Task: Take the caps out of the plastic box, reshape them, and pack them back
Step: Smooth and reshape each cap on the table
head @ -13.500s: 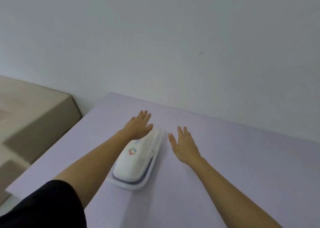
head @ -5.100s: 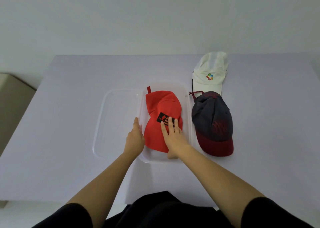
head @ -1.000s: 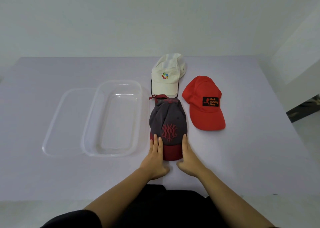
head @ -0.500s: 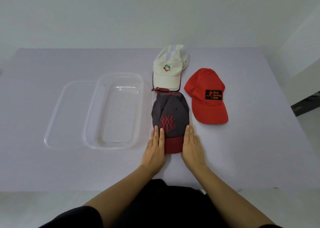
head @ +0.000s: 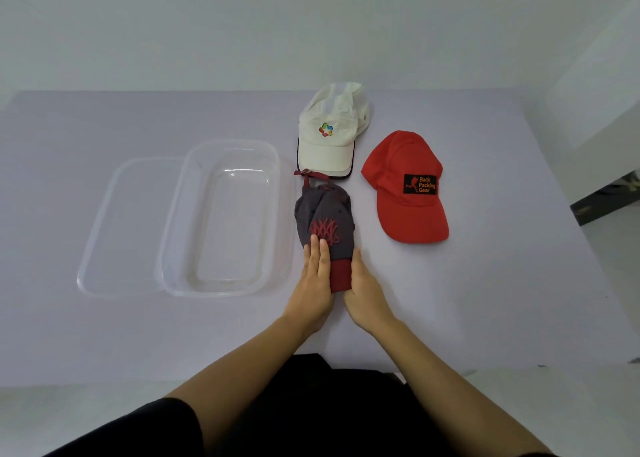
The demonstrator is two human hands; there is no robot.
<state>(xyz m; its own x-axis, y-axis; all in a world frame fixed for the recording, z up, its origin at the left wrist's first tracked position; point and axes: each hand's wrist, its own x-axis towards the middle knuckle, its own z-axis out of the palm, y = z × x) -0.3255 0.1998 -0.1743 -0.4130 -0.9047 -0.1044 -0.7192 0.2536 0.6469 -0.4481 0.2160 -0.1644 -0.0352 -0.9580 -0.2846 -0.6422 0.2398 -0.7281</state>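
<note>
A grey cap with a dark red brim (head: 323, 221) lies on the table just right of the clear plastic box (head: 221, 286). Both my hands squeeze its brim from the sides. My left hand (head: 313, 283) lies on the brim's left edge, fingers reaching onto the crown. My right hand (head: 365, 292) presses against the brim's right edge. A white cap (head: 330, 134) lies beyond the grey one. A red cap with a black patch (head: 408, 189) lies to the right. The box holds nothing.
The box's clear lid (head: 119, 228) lies flat on the table, partly under the box's left side. The pale purple table (head: 502, 283) ends at a white wall behind, and its front edge is near my body.
My hands have closed inward on the grey cap's brim, making it narrower, and the crown has bunched up. The other caps and the box have not moved.
</note>
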